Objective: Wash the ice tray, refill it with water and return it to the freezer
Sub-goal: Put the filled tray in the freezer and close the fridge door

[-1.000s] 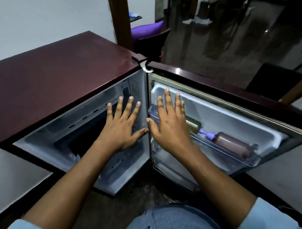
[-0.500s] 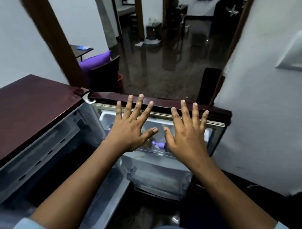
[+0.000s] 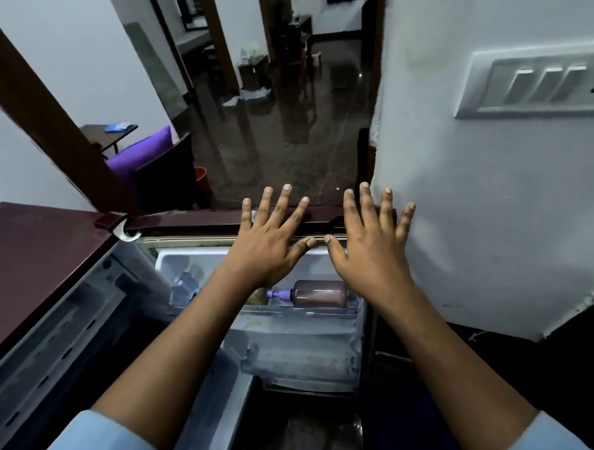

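A small maroon fridge [image 3: 37,254] stands at the left with its door [image 3: 194,220] swung wide open. My left hand [image 3: 269,242] and my right hand [image 3: 373,245] are both held out flat, fingers spread, palms down, over the top edge of the open door. Neither hand holds anything. The door's inner shelf [image 3: 302,314] carries a brownish bottle [image 3: 320,294] with a purple cap, lying on its side. The fridge's inside [image 3: 67,337] is dark. No ice tray shows in this view.
A white wall [image 3: 490,218] with a switch panel [image 3: 533,85] stands close on the right of the door. Beyond lies a dark glossy floor [image 3: 279,148], a chair with a purple cushion [image 3: 145,156], a small side table [image 3: 110,132] and a brown door frame [image 3: 49,125].
The view has turned right and up, from the fridge's inside toward the open door and the room beyond. Both hands stayed flat and spread, now over the door's top edge.
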Motion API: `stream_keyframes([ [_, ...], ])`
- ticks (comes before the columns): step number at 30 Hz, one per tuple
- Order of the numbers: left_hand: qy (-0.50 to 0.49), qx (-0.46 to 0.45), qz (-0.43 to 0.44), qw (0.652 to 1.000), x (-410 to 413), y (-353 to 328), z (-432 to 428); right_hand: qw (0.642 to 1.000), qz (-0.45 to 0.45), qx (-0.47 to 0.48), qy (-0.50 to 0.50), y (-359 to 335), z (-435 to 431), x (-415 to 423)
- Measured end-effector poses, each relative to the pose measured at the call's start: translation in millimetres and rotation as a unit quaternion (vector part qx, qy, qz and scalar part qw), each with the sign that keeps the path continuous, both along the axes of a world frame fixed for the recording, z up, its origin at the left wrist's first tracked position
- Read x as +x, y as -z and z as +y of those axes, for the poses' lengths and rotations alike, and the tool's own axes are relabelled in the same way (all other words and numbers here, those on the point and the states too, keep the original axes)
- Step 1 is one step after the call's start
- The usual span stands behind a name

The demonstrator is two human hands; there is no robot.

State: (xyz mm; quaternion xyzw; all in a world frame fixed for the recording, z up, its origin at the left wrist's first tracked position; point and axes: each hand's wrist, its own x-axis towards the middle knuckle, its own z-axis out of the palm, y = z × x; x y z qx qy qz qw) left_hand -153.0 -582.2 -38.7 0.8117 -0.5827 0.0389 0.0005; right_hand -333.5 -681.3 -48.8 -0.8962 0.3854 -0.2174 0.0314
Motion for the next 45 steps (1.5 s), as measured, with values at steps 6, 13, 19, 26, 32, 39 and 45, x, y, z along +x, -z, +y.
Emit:
stream_keyframes([
  [6,-0.01,-0.006,0.029,1.0,1,4,-3,0.997,0.07,0.009,-0.032,8,-6,-9],
  [13,-0.008,-0.015,0.067,0.998,-2,-1,5,0.997,0.066,-0.009,-0.033,9,1,-16],
  [19,-0.009,-0.021,0.057,0.998,-9,3,24,0.998,0.018,-0.053,-0.04,14,19,-27],
  [26,-0.008,-0.012,0.082,0.997,-18,1,53,0.992,0.005,-0.073,-0.103,15,44,-41],
  [32,-0.026,0.003,0.103,0.994,-27,-3,75,0.987,-0.009,-0.077,-0.138,13,63,-56],
  [39,-0.08,0.002,0.157,0.984,-47,-11,95,0.981,-0.035,-0.05,-0.185,11,84,-68],
  [45,-0.152,0.0,0.176,0.973,-65,-14,112,0.963,-0.059,-0.051,-0.259,7,96,-78],
])
